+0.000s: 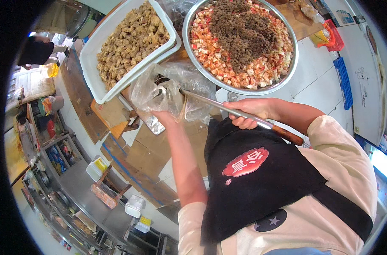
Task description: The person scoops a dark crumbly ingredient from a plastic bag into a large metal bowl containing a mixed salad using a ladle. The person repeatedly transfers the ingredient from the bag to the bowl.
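Observation:
My right hand (247,111) is closed around the metal shaft of a long tool (212,103) with a wooden handle; its far end reaches into a clear plastic bag (145,92). At the bag's near side, my left hand (164,118) grips the plastic, fingers partly hidden. Dark matter shows inside the bag. Beyond it to the left stands a white plastic tub (88,76) of brown, lumpy food pieces (132,41). To the right, a large round metal basin (187,38) holds diced red and white food (212,63), topped with brown minced food (241,35).
Cardboard sheets (152,149) lie on the tiled floor. Metal shelving (81,185) with containers stands at the lower left. A blue plastic crate (342,83) and a red basket (337,36) are at the right. Another person (38,52) stands at the far upper left.

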`<state>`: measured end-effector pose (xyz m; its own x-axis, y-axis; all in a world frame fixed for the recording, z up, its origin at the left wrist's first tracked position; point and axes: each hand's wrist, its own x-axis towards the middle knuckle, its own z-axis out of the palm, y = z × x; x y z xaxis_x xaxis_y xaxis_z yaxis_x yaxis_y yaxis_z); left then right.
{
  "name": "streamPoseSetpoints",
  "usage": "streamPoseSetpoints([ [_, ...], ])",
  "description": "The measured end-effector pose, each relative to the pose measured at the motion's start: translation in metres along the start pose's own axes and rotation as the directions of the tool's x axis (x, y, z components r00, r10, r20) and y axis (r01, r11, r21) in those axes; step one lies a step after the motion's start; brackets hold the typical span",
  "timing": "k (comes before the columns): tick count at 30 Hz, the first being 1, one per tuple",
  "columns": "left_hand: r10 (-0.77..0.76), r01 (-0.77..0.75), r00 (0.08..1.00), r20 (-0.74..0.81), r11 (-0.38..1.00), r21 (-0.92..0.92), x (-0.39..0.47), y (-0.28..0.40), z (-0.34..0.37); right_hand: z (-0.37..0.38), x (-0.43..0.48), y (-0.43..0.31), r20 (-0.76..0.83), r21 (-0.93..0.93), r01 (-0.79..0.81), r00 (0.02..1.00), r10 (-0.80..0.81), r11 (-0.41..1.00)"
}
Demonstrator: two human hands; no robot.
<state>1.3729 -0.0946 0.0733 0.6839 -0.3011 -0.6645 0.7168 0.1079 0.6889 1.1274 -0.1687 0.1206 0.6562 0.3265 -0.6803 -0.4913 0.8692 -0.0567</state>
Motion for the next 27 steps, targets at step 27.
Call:
streamPoseSetpoints([
  [27, 0.126, -0.184, 0.954, 0.272, 0.963, 0.198, 0.006, -0.011, -0.055, 0.027, -0.021, -0.012, 0.009, -0.047, 0.001, 1.000, 0.000, 0.999],
])
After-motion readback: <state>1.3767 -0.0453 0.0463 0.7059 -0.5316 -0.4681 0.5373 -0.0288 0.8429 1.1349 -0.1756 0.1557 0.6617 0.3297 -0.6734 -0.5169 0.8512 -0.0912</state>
